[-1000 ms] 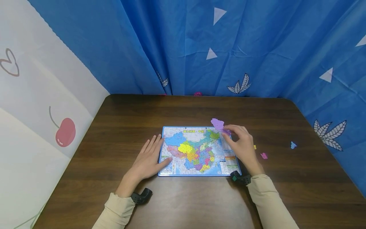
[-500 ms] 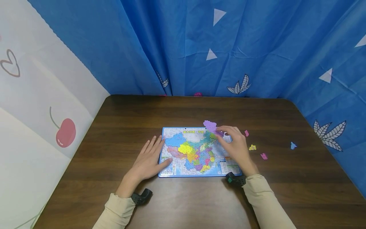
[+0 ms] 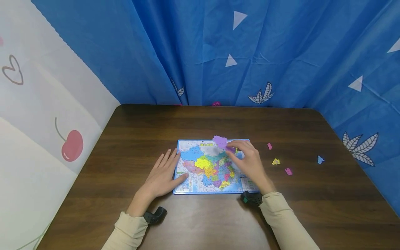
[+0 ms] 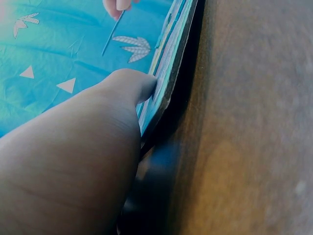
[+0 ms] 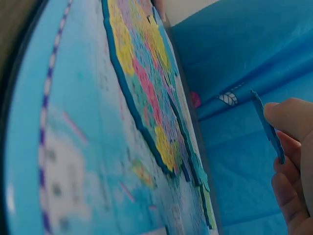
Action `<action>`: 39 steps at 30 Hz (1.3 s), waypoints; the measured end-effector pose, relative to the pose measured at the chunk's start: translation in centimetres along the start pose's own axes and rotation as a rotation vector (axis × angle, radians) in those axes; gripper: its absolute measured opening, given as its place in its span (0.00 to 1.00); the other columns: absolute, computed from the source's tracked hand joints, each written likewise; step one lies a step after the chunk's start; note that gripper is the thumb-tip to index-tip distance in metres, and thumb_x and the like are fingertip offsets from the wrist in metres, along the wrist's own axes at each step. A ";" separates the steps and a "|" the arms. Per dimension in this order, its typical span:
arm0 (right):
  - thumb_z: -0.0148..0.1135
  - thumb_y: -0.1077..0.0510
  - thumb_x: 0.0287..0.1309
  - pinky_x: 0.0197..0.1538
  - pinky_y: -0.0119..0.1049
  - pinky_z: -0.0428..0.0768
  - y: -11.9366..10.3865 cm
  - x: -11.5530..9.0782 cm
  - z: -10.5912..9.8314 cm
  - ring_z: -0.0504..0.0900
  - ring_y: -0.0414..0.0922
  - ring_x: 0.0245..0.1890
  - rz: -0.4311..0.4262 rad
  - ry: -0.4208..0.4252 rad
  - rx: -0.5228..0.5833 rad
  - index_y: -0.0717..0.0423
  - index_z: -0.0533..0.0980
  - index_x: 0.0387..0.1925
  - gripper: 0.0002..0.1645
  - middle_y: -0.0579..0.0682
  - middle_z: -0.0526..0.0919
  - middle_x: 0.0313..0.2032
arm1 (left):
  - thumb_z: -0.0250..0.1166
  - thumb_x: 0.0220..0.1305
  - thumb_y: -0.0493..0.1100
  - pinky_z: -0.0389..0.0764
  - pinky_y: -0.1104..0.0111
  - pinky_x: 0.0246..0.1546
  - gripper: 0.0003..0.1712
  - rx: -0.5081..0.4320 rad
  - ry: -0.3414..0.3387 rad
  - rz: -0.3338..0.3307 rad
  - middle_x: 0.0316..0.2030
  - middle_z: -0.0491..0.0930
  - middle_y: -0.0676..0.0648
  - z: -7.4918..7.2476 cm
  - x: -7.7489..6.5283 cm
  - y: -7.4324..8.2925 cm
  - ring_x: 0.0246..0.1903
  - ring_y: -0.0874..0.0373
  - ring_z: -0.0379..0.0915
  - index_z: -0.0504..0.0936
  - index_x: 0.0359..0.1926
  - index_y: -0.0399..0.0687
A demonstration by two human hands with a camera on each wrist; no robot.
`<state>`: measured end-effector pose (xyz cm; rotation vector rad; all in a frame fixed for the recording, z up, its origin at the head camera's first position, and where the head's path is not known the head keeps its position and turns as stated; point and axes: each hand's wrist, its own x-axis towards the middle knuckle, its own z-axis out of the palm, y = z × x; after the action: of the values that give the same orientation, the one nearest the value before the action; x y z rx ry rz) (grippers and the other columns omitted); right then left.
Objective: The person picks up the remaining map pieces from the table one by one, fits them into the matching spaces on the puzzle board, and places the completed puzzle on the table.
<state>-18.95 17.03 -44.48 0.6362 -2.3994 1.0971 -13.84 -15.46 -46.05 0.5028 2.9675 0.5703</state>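
Observation:
A magnetic map puzzle board [image 3: 200,188] with a blue rim lies on the table, many coloured pieces forming a map on it. My right hand [image 3: 248,159] pinches a purple puzzle piece [image 3: 220,142] between thumb and fingers, above the map's upper right part. Seen edge-on in the right wrist view, the piece [image 5: 266,125] is lifted off the board; the fingers cover part of it. My left hand [image 3: 164,173] rests with straight, spread fingers at the board's left edge. Its thumb [image 4: 139,85] lies over the board's rim in the left wrist view.
Right of the board lie loose puzzle pieces: a small pink one [image 3: 269,146], a yellow one [image 3: 276,161], another pink one [image 3: 288,171] and, farther out, a blue one [image 3: 320,159]. A blue curtain [image 3: 200,62] hangs behind the brown wooden table [image 3: 150,121].
My right hand has moved left with the purple piece, from the board's upper right corner to over the map. The yellow and upper pink loose pieces have come into sight. My left hand stays put.

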 end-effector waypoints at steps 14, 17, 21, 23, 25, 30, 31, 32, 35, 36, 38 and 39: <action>0.78 0.62 0.55 0.56 0.42 0.82 -1.1 -0.1 1.9 0.83 0.46 0.51 -0.071 -0.033 0.032 0.53 0.87 0.45 0.15 0.46 0.89 0.47 | 0.56 0.69 0.70 0.40 0.47 0.81 0.53 -0.004 0.015 0.017 0.82 0.45 0.44 0.0 0.0 -0.1 0.82 0.45 0.35 0.53 0.81 0.43; 0.78 0.61 0.56 0.55 0.43 0.83 -1.3 -0.1 2.3 0.82 0.46 0.51 -0.076 -0.044 0.040 0.52 0.87 0.45 0.14 0.46 0.89 0.47 | 0.56 0.69 0.71 0.41 0.47 0.81 0.53 -0.004 0.016 0.019 0.82 0.46 0.44 0.0 -0.1 -0.1 0.82 0.45 0.36 0.53 0.81 0.43; 0.77 0.60 0.57 0.55 0.44 0.83 -1.5 0.0 2.7 0.83 0.46 0.51 -0.098 -0.044 0.047 0.52 0.86 0.45 0.13 0.46 0.89 0.48 | 0.56 0.69 0.70 0.40 0.47 0.81 0.53 -0.006 0.016 0.020 0.82 0.46 0.44 -0.1 -0.1 -0.1 0.82 0.45 0.36 0.53 0.81 0.43; 0.77 0.60 0.57 0.56 0.44 0.82 -1.6 0.0 2.8 0.82 0.46 0.51 -0.096 -0.049 0.048 0.52 0.86 0.45 0.13 0.46 0.89 0.48 | 0.56 0.69 0.70 0.40 0.47 0.81 0.53 -0.005 0.015 0.019 0.82 0.45 0.44 -0.1 -0.1 -0.1 0.82 0.45 0.35 0.53 0.81 0.43; 0.77 0.59 0.57 0.56 0.44 0.82 -1.8 0.0 2.9 0.82 0.46 0.51 -0.090 -0.059 0.048 0.53 0.86 0.45 0.13 0.46 0.89 0.48 | 0.56 0.69 0.71 0.40 0.47 0.81 0.53 -0.001 0.015 0.018 0.82 0.45 0.44 0.0 -0.1 -0.1 0.82 0.45 0.35 0.53 0.81 0.43; 0.78 0.59 0.56 0.56 0.44 0.82 -2.2 0.1 3.2 0.83 0.46 0.51 -0.093 -0.069 0.057 0.53 0.86 0.45 0.14 0.47 0.89 0.49 | 0.56 0.69 0.71 0.40 0.47 0.81 0.54 0.007 0.012 0.014 0.82 0.45 0.45 -0.1 0.0 -0.1 0.82 0.45 0.35 0.53 0.81 0.43; 0.78 0.59 0.56 0.56 0.44 0.82 -2.2 0.1 3.3 0.83 0.47 0.51 -0.099 -0.069 0.060 0.54 0.86 0.45 0.14 0.48 0.89 0.48 | 0.55 0.68 0.71 0.40 0.47 0.81 0.54 0.008 0.009 0.012 0.82 0.44 0.45 -0.1 0.0 -0.1 0.82 0.45 0.35 0.53 0.81 0.43; 0.78 0.59 0.56 0.56 0.44 0.82 -2.3 0.1 3.4 0.83 0.47 0.51 -0.103 -0.069 0.062 0.54 0.86 0.45 0.14 0.48 0.89 0.48 | 0.55 0.68 0.71 0.40 0.47 0.81 0.54 0.009 0.007 0.011 0.82 0.44 0.45 -0.1 0.0 -0.1 0.82 0.45 0.35 0.53 0.81 0.43; 0.78 0.59 0.56 0.56 0.45 0.82 -2.4 0.1 3.7 0.83 0.47 0.51 -0.116 -0.073 0.068 0.54 0.86 0.45 0.14 0.47 0.89 0.48 | 0.55 0.68 0.71 0.40 0.47 0.81 0.54 0.008 0.001 0.007 0.82 0.44 0.45 -0.1 0.0 0.0 0.82 0.45 0.35 0.53 0.82 0.44; 0.78 0.58 0.57 0.57 0.45 0.82 -2.4 0.1 3.8 0.83 0.46 0.51 -0.114 -0.077 0.068 0.53 0.86 0.45 0.14 0.47 0.89 0.48 | 0.55 0.68 0.71 0.40 0.47 0.81 0.54 0.008 -0.001 0.006 0.82 0.44 0.45 -0.1 0.0 0.0 0.82 0.45 0.35 0.53 0.82 0.44; 0.77 0.57 0.58 0.56 0.44 0.82 -2.5 0.0 4.0 0.83 0.45 0.51 -0.105 -0.088 0.065 0.52 0.86 0.45 0.13 0.46 0.89 0.48 | 0.55 0.69 0.71 0.40 0.47 0.81 0.53 0.008 -0.002 0.005 0.82 0.44 0.45 -0.1 0.0 0.0 0.82 0.45 0.35 0.53 0.82 0.44; 0.77 0.57 0.58 0.56 0.44 0.82 -2.6 0.0 4.0 0.83 0.45 0.51 -0.102 -0.092 0.065 0.51 0.86 0.45 0.13 0.45 0.89 0.48 | 0.55 0.69 0.71 0.40 0.47 0.81 0.54 0.008 -0.004 0.005 0.82 0.44 0.45 -0.1 0.0 0.0 0.82 0.45 0.34 0.53 0.82 0.44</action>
<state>-18.24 12.40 -45.39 0.8389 -2.3870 1.1293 -13.85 -15.51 -45.98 0.5116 2.9669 0.5576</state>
